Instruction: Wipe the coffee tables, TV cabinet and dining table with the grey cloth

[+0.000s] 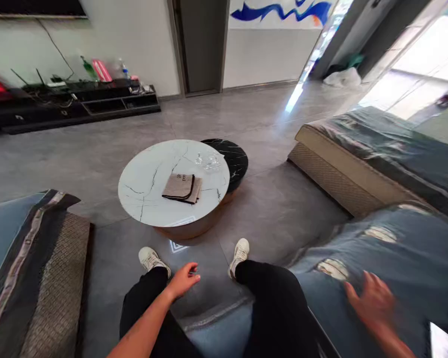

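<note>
Sofa cushion [381, 248] lies under our blurred right hand [371, 303], spread open and gripping nothing; our left hand [182, 281] curls loosely, seemingly empty. Leaning hard, we could slip off it.

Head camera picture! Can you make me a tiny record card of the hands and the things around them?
Left hand: open, holding nothing, above the black trousers
Right hand: blurred, spread over the blue sofa cover
Table: round white marble coffee table
On table: folded beige cloth, clear glassware
Behind table: black marble side table
Feet: white sneakers
Far wall: black TV stand
</note>
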`<state>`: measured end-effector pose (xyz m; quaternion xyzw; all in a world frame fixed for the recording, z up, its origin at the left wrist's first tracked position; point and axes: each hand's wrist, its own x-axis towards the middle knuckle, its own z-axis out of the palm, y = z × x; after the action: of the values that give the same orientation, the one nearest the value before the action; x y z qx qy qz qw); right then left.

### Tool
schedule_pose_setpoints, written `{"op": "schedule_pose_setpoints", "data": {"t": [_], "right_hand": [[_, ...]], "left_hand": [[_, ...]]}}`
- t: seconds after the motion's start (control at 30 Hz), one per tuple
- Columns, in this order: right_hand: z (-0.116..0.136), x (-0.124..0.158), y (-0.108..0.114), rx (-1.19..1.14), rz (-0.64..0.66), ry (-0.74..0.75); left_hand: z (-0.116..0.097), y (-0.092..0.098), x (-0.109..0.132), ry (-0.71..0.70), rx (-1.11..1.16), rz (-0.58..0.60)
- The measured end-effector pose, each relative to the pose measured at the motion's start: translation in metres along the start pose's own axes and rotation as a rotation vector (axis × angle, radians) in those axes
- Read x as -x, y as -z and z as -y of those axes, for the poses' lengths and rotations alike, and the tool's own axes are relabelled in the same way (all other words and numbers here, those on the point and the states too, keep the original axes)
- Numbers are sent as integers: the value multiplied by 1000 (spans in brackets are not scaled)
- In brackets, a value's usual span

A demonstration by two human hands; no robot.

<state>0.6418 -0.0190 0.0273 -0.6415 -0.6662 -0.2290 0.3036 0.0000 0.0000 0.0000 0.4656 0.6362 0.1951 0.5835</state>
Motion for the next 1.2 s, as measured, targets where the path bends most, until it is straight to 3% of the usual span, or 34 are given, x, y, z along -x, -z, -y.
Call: {"op": "schedule_pose_setpoints", "data": {"t": [0.13, 0.27, 0.33, 0.4, 0.43, 0.5, 0.57, 0.63, 0.77, 0.87, 0.97, 1.03, 1.1, 1.2], "right_hand": [[214, -139, -120, -378, 408, 242], [441, -265, -255, -542, 677, 573], [528, -299, -321, -524, 825, 584], [578, -312, -370, -483, 936, 597], [588, -313, -386, -464, 959, 609], [589, -311, -397, -431, 955, 626], [574, -308, -384, -404, 951, 615], [555, -304, -361, -376, 987, 593], [521, -285, -328, -286, 1030, 457], [508, -261, -321, -204, 978, 259], [512, -239, -315, -191, 964, 128], [524, -227, -307, -232, 972, 142], [539, -221, -300, -303, 969, 246], [554, -229, -299, -403, 980, 457]], "left_hand": [[1, 7, -68, 21, 8, 8], [10, 6, -105, 26, 108, 22], [8, 18, -125, 79, 384, -72], [1, 44, -147, 109, 724, -241], [-4, 61, -157, 98, 877, -322], [-18, 97, -171, 61, 1112, -417], [-35, 126, -172, 51, 1269, -451], [-50, 142, -161, 101, 1360, -481], [-50, 140, -133, 183, 1356, -534], [-24, 131, -116, 120, 1242, -471], [4, 123, -100, 114, 1040, -368], [17, 118, -90, 125, 858, -283], [22, 114, -83, 111, 715, -232], [11, 122, -83, 172, 778, -296]]}}
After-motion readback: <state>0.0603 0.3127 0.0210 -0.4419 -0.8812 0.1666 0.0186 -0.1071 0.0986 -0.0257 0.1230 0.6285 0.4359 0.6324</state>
